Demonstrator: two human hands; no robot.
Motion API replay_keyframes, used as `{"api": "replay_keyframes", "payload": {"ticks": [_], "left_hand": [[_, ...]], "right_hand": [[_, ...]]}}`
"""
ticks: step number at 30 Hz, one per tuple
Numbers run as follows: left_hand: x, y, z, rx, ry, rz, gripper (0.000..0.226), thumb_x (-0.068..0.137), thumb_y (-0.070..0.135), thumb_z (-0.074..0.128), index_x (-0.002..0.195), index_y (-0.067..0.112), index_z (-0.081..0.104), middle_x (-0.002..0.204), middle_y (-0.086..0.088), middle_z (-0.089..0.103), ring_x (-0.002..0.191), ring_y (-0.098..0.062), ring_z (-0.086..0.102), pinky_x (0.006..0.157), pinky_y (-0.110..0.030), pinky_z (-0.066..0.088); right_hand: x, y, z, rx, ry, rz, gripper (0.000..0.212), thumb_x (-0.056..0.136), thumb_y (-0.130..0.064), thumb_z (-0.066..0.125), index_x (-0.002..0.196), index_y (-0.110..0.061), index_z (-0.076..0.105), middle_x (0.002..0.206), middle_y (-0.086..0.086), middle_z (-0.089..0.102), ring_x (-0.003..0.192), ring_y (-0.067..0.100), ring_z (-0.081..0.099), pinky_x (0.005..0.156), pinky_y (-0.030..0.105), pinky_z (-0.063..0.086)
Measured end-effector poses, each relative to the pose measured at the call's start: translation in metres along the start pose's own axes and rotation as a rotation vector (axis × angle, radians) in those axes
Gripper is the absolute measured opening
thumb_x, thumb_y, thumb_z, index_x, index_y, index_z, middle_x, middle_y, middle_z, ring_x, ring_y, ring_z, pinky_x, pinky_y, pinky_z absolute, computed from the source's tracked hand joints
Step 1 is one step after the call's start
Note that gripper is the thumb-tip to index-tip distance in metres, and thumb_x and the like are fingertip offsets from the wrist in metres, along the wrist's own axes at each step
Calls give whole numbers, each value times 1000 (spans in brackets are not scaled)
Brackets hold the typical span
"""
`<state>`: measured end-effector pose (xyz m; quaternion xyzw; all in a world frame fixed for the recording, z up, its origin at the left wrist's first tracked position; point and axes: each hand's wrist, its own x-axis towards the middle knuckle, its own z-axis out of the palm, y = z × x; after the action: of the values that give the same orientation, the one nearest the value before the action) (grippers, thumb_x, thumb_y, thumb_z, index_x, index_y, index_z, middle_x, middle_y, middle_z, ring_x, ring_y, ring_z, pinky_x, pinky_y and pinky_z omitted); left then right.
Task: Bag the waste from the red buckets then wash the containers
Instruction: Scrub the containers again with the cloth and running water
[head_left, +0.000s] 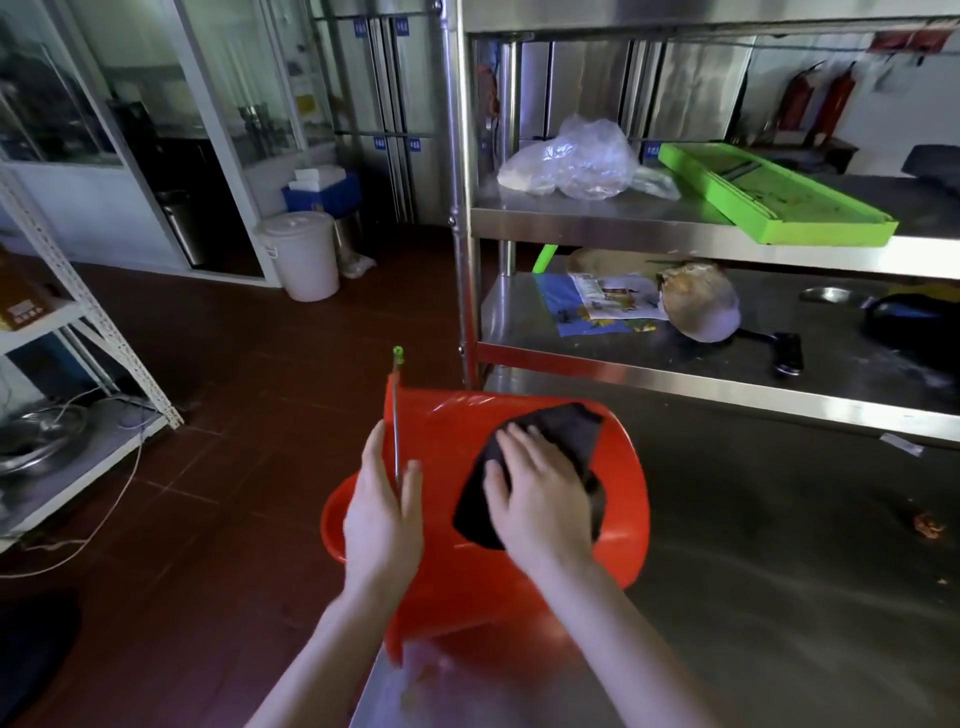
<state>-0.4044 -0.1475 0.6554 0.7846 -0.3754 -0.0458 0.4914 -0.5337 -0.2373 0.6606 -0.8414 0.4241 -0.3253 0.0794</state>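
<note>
One red bucket (519, 545), tipped on its side at the steel table (779, 545) edge, under cleaning; bagging judged done for it.
Left hand (382, 514) steadied the bucket, fingers pressed together along its metal handle (396, 415); right hand (540, 499), fingers slightly spread, pressed a dark cloth (561, 436) flat on the wall. No waste showed; other buckets unseen, rinsing likely left.
</note>
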Motion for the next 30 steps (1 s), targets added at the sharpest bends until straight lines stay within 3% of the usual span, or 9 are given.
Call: {"api": "replay_keyframes", "payload": {"ticks": [3,7,9,12,14,16,20,25,30], "left_hand": [[-14,-2,9,-122,61,-23,47,99,33,46,143,42,32,127,4,63,107,-9,62,79,-18,43],[-11,-17,-6,-189,53,-15,46,98,27,52,140,44,42,104,18,67,88,15,60,71,0,40],[-13,-21,-14,-228,-7,-26,43,98,31,53,135,52,45,81,22,66,66,6,59,61,-7,44],[-16,-21,-25,-264,-110,-79,39,95,37,55,127,58,46,95,26,67,77,5,65,61,-14,51],[-6,-18,-31,-201,-115,-108,30,91,34,60,114,52,52,92,7,70,70,-3,67,53,-28,55],[14,-13,-33,-87,-81,-163,34,85,27,61,109,47,48,84,0,68,58,-12,65,52,-36,54],[31,-4,-29,63,-89,-117,74,96,26,46,147,53,-1,62,-3,62,47,-19,60,42,-34,45],[19,-14,-21,-47,-54,6,67,101,37,43,149,52,0,56,-6,61,45,-24,58,46,-43,51],[5,-33,-23,-77,-22,105,67,101,21,46,147,57,12,57,-1,63,48,-14,59,47,-28,45]], "right_hand": [[-1,-44,18,122,24,-180,38,94,-31,49,122,-13,66,131,3,62,126,21,54,106,36,43],[-3,-23,7,137,31,-225,39,95,-34,50,123,-12,66,131,3,62,126,19,54,106,36,42],[0,5,-4,106,48,-69,38,96,-34,51,123,-11,65,129,5,63,124,22,55,105,38,44],[11,52,-23,65,21,248,36,97,-33,50,124,-14,63,126,7,64,118,27,57,96,40,48],[11,72,-30,44,19,291,35,97,-34,50,123,-15,64,124,5,65,114,26,60,89,40,52],[6,73,-29,15,26,233,35,97,-32,51,122,-13,65,125,4,65,115,23,60,86,39,55],[-10,61,-16,-31,81,129,32,94,-27,58,118,-9,67,121,6,67,116,23,61,89,43,55],[2,23,-5,-20,202,111,30,92,-28,55,107,-9,73,111,7,72,106,27,66,93,39,52],[3,-72,26,152,-10,-268,35,92,-30,50,116,-12,68,125,2,66,125,18,54,109,38,40]]}}
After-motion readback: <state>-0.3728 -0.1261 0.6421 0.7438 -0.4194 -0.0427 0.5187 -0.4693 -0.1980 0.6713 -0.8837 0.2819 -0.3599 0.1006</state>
